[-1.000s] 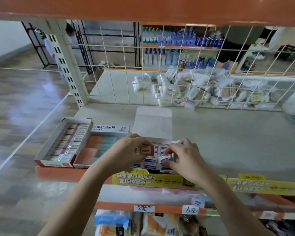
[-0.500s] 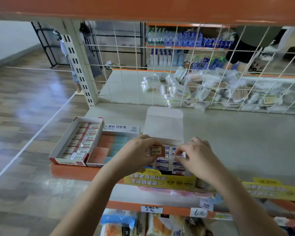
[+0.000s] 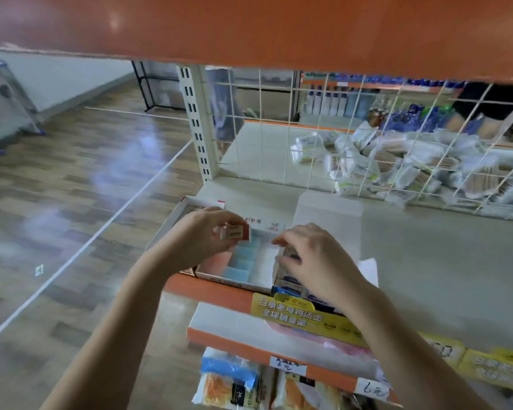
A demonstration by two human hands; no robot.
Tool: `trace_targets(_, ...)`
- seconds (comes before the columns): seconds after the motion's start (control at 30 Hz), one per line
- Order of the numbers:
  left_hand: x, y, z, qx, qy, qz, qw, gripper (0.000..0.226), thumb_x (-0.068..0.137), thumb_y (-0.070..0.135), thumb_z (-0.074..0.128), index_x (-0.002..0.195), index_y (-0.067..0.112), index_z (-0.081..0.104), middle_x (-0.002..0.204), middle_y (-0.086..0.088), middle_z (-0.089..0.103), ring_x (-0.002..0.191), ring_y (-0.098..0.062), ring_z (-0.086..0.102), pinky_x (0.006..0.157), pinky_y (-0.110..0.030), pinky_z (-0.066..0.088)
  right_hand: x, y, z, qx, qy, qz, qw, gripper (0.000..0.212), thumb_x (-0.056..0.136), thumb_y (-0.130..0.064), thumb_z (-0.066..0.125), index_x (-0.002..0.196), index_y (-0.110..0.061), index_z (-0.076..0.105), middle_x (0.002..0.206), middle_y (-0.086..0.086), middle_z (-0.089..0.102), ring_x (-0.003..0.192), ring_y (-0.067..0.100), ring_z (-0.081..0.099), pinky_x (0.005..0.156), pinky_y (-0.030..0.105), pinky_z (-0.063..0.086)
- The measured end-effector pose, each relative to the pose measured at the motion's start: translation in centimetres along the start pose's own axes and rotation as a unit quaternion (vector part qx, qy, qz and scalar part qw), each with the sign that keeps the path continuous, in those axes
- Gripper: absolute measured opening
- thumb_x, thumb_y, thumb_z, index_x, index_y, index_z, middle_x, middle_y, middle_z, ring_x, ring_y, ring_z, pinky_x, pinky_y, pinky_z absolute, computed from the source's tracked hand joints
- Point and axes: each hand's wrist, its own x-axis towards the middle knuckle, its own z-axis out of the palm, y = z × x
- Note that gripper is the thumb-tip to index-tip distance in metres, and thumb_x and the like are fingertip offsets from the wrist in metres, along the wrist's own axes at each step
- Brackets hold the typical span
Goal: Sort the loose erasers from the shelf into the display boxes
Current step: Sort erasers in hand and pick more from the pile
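Note:
My left hand (image 3: 208, 241) pinches a small eraser with a beige and orange sleeve (image 3: 235, 232), held above the middle display box (image 3: 240, 263) of pink and blue erasers. A red and white display box (image 3: 187, 204) sits at the shelf's left end, mostly hidden behind that hand. My right hand (image 3: 317, 261) is curled over the box of blue and white erasers (image 3: 289, 284), its fingertips around one upright blue and white eraser (image 3: 289, 254). That box's white lid flap (image 3: 329, 214) stands up behind it.
A grey shelf board (image 3: 442, 261) stretches to the right. A wire grid (image 3: 353, 137) backs it, with bagged goods (image 3: 397, 170) piled behind. An orange shelf (image 3: 249, 28) hangs low overhead. Yellow price tags (image 3: 302, 318) line the front edge; packets (image 3: 228, 380) lie below.
My left hand has carried the beige and orange eraser leftward, away from the blue and white box and over the middle box. My right hand stays at the blue and white box. The view swung left.

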Motion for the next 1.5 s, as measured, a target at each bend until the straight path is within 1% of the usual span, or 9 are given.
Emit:
trace_targets(0.1,-0.4,-1.4,-1.8,0.017,0.007,-0.024,1.000,0.032,0.077,0.018,0.075,0.108,0.022,0.068,0.101,0.007,0.067,0.081,-0.003,0.059,0.075,-0.018,0.046,1.6,-1.2,0.2,0.013,-0.024,-0.042,0.999,0.031,0.090,-0.028,0.058,0.120,-0.017,0.059,0.117,-0.001,0.061,0.110,0.014,0.050,0.097,0.028,0.039)
trace_targets(0.23,-1.9,-3.2,-3.5,0.059,-0.008,-0.074,0.995,0.029,0.077,0.023,0.074,0.106,0.025,0.068,0.101,0.005,0.069,0.088,-0.011,0.062,0.079,-0.027,0.050,3.3,-3.0,1.1,0.008,-0.056,-0.080,0.995,0.035,0.091,-0.033,0.056,0.121,-0.017,0.057,0.119,-0.001,0.059,0.114,0.016,0.047,0.097,0.029,0.038)
trace_targets(0.4,-3.3,-5.6,-4.7,0.110,-0.083,-0.101,0.985,0.031,0.080,0.027,0.072,0.110,0.024,0.067,0.099,0.011,0.061,0.082,-0.004,0.056,0.065,-0.008,0.041,4.4,-5.5,3.5,0.000,-0.077,-0.083,0.994,0.036,0.090,-0.036,0.056,0.120,-0.017,0.055,0.118,0.000,0.057,0.114,0.016,0.046,0.093,0.028,0.038)
trace_targets(0.5,-3.1,-7.3,-5.3,0.124,-0.130,-0.087,0.980,0.030,0.082,0.027,0.070,0.112,0.024,0.067,0.103,0.010,0.063,0.083,-0.002,0.058,0.066,-0.008,0.044,5.2,-6.8,5.1,0.003,-0.089,-0.069,0.994,0.037,0.089,-0.036,0.056,0.121,-0.017,0.055,0.121,0.000,0.056,0.114,0.015,0.045,0.094,0.027,0.038)
trace_targets(0.67,-1.6,-10.0,-5.8,0.144,-0.191,-0.046,0.970,0.032,0.081,0.030,0.070,0.112,0.025,0.066,0.108,0.009,0.065,0.090,-0.004,0.058,0.079,-0.021,0.050,6.6,-9.0,7.5,0.009,-0.082,-0.016,0.996,0.036,0.088,-0.035,0.059,0.119,-0.017,0.055,0.122,0.000,0.055,0.114,0.014,0.045,0.095,0.026,0.038)
trace_targets(0.87,-0.6,-11.7,-5.8,0.131,-0.255,0.006,0.958,0.030,0.083,0.036,0.066,0.111,0.025,0.067,0.106,0.011,0.065,0.088,-0.004,0.059,0.077,-0.020,0.050,7.2,-10.7,10.0,0.005,-0.083,0.041,0.996,0.023,0.088,-0.033,0.059,0.107,-0.019,0.060,0.116,-0.002,0.057,0.114,0.013,0.043,0.090,0.022,0.033)
trace_targets(1.0,-0.2,-12.4,-5.8,0.152,-0.274,0.031,0.949,0.028,0.084,0.038,0.064,0.110,0.027,0.067,0.101,0.010,0.067,0.084,-0.006,0.062,0.077,-0.027,0.054,7.3,-10.8,11.0,0.017,-0.064,0.070,0.995,0.016,0.086,-0.029,0.063,0.099,-0.020,0.064,0.110,-0.004,0.059,0.112,0.011,0.043,0.091,0.021,0.033)
trace_targets(1.2,0.2,-12.2,-5.3,0.132,-0.301,0.064,0.942,0.030,0.089,0.033,0.060,0.117,0.021,0.065,0.111,0.009,0.065,0.085,0.001,0.052,0.066,-0.009,0.037,6.9,-10.6,11.5,0.039,-0.047,0.090,0.994,0.011,0.084,-0.027,0.066,0.092,-0.020,0.064,0.102,-0.007,0.055,0.105,0.007,0.045,0.086,0.016,0.033)
trace_targets(1.5,0.4,-12.2,-5.1,0.125,-0.313,0.048,0.940,0.027,0.089,0.021,0.059,0.115,0.025,0.065,0.109,0.010,0.067,0.081,0.001,0.053,0.062,-0.005,0.035,6.9,-10.3,11.5,0.036,-0.042,0.075,0.996,0.008,0.086,-0.025,0.064,0.092,-0.019,0.064,0.101,-0.006,0.056,0.106,0.007,0.042,0.082,0.013,0.029)
